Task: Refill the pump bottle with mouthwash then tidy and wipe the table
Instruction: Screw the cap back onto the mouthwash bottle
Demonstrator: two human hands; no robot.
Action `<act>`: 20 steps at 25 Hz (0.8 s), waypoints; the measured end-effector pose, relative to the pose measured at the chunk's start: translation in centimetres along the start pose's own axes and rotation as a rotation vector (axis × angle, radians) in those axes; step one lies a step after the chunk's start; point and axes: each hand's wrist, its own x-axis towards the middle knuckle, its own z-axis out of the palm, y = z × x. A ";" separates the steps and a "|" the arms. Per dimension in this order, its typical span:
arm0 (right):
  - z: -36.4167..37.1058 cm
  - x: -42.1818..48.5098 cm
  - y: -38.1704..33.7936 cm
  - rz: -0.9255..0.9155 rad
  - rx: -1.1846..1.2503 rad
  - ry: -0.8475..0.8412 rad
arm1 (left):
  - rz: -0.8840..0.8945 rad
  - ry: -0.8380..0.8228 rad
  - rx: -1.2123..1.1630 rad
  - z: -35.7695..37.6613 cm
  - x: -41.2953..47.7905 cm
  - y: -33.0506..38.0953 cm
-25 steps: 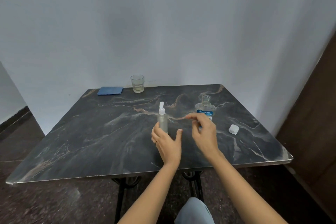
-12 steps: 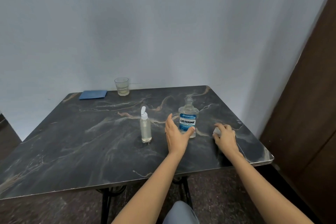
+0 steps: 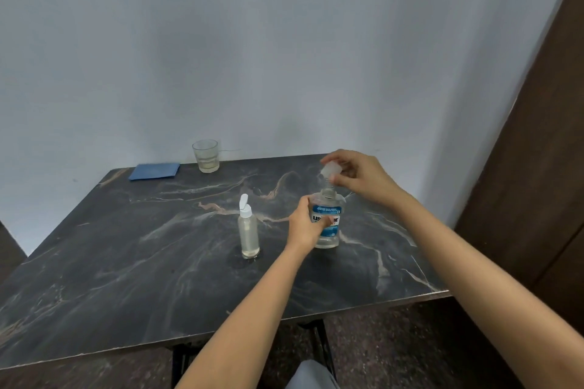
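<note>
A clear mouthwash bottle (image 3: pixel 328 230) with a blue label stands upright on the dark marble table (image 3: pixel 126 262), its neck uncapped. My left hand (image 3: pixel 305 226) grips its body from the left. Just above the bottle's neck, my right hand (image 3: pixel 357 175) holds the white cap (image 3: pixel 331 170) in its fingertips. The small frosted pump bottle (image 3: pixel 248 232) with a white top stands upright to the left of the mouthwash, untouched, with pale liquid inside.
A drinking glass (image 3: pixel 206 155) with a little pale liquid stands at the table's back edge. A folded blue cloth (image 3: pixel 154 171) lies to its left. A white wall rises behind the table and a brown door (image 3: pixel 537 167) stands at the right.
My right hand picked the white cap up off the table at the right and brought it over the mouthwash bottle's neck. My left hand left the pump bottle and closed on the mouthwash bottle.
</note>
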 end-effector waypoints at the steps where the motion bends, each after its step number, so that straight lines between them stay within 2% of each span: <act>1: -0.1 0.5 -0.2 -0.019 -0.075 -0.061 | -0.004 0.003 -0.004 0.2 -0.1 0.1; 5: -0.8 1.9 -0.6 -0.069 -0.264 -0.192 | -0.016 0.014 -0.032 0.8 0.1 0.0; 10: -1.0 2.2 -0.7 -0.026 -0.302 -0.341 | -0.009 0.010 -0.062 1.2 0.0 0.0; 14: -0.8 2.7 0.0 0.017 -0.324 -0.345 | 0.008 0.039 -0.043 1.3 0.0 -0.2; 17: -0.5 3.1 0.3 -0.023 -0.518 -0.323 | 0.013 0.059 -0.022 1.5 0.0 -0.4; 20: 0.4 3.0 0.2 0.011 -0.751 -0.296 | 0.041 0.086 0.026 1.9 -0.2 -0.7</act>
